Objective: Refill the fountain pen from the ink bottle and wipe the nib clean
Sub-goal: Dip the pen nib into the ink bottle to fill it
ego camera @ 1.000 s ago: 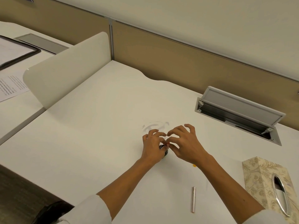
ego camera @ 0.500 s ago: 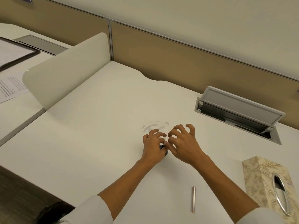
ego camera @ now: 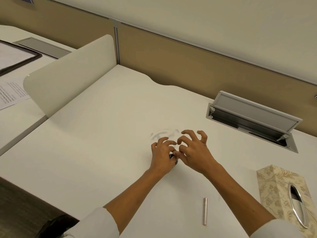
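At frame centre, left hand [ego camera: 162, 154] fingers grasp a small dark object [ego camera: 172, 156], mostly hidden; right hand [ego camera: 193, 150] fingers curled, pinching its top.

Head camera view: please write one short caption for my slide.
Both hands, left and right, work on a small dark object on the white desk; a slim silver metal tube lies nearby.

White desk [ego camera: 103, 143], silver pen barrel [ego camera: 205, 211], beige floral tissue box [ego camera: 274, 186].

Office cubicle: white desk [ego camera: 103, 134] bounded by tan partition panels [ego camera: 188, 66], a flip-up cable hatch [ego camera: 252, 121], and printed paper [ego camera: 12, 93] on the adjoining desk.
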The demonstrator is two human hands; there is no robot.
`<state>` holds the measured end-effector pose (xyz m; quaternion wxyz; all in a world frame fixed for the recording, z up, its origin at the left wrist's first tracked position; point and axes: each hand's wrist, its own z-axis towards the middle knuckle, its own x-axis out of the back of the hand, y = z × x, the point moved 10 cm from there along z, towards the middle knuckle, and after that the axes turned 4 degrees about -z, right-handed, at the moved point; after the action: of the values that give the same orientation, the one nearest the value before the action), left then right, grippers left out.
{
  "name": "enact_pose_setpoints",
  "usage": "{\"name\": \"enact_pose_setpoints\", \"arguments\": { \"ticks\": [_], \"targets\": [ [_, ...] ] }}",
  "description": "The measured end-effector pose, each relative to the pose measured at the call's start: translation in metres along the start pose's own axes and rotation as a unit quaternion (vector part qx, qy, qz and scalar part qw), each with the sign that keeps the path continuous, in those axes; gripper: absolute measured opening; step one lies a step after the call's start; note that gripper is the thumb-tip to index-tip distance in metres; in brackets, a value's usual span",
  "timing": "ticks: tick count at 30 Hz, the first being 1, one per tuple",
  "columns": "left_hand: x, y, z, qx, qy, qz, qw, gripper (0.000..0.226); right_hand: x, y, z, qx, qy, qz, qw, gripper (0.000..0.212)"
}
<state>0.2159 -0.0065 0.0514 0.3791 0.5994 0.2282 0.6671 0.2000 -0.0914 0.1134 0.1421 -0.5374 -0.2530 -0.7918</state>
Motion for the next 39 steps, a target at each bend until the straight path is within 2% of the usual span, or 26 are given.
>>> {"name": "enact_pose_setpoints", "arguments": {
  "ticks": [6, 10, 16, 22, 27, 35, 39],
  "targets": [
    [0.0042, -0.0001, 0.0010, -0.001, 0.010, -0.011, 1.000, 0.008, -0.0033, 0.0027, -0.0031, 0.005, -0.039, 0.072, 0.997, 0.021],
    [0.0025, -0.0010, 0.0010, 0.001, 0.012, -0.011, 1.000, 0.008, -0.0044, 0.0031, -0.0036, 0.025, -0.027, 0.065, 0.997, 0.005],
    [0.0010, -0.0011, 0.0009, 0.002, 0.005, -0.009, 1.000, 0.007, -0.0007, 0.0002, 0.0010, 0.010, -0.015, 0.006, 1.000, 0.031],
    [0.0034, -0.0009, 0.0026, 0.002, 0.014, -0.013, 1.000, 0.006, -0.0047, 0.0069, -0.0007, -0.001, -0.059, 0.075, 0.995, 0.021],
    [0.0015, -0.0005, 0.0029, 0.005, 0.010, -0.011, 1.000, 0.009, -0.0033, 0.0045, -0.0003, 0.014, -0.051, 0.064, 0.997, 0.002],
    [-0.0006, -0.0012, 0.0044, 0.003, 0.004, 0.002, 1.000, 0.008, -0.0029, -0.0015, 0.0035, 0.012, -0.043, -0.009, 0.999, 0.017],
    [0.0011, -0.0002, 0.0043, 0.001, 0.011, 0.000, 1.000, 0.007, -0.0058, 0.0056, 0.0028, -0.003, -0.053, 0.016, 0.998, 0.019]
  ]
}}
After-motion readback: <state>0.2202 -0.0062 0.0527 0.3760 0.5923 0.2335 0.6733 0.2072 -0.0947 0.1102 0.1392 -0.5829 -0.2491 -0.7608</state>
